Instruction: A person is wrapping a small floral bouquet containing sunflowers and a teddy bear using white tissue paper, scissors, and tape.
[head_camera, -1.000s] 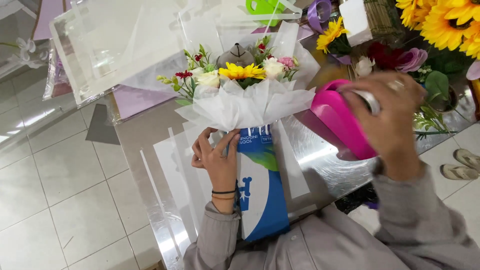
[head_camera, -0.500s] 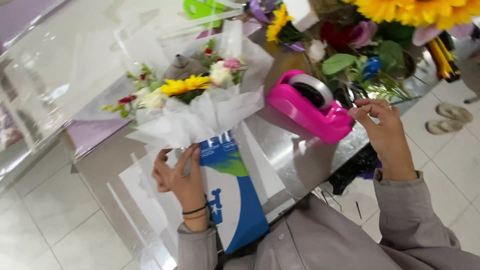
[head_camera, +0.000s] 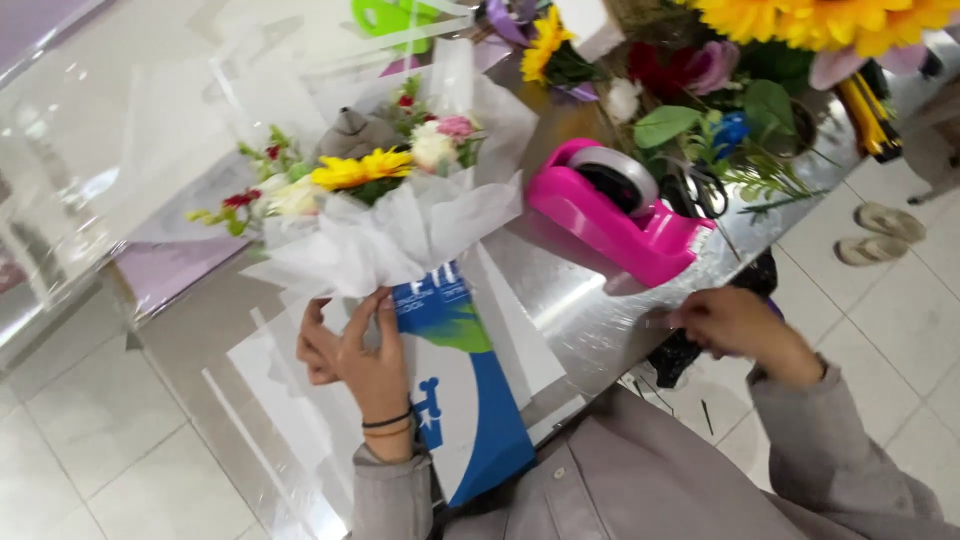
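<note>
Left hand (head_camera: 350, 350) clasps the bouquet (head_camera: 385, 215) at its white tissue wrap, above a blue-and-white paper sleeve; bouquet lies on the shiny surface (head_camera: 590, 320). Right hand (head_camera: 730, 325) pinched closed near the pink tape dispenser (head_camera: 615, 215); contents too blurred to tell.
</note>
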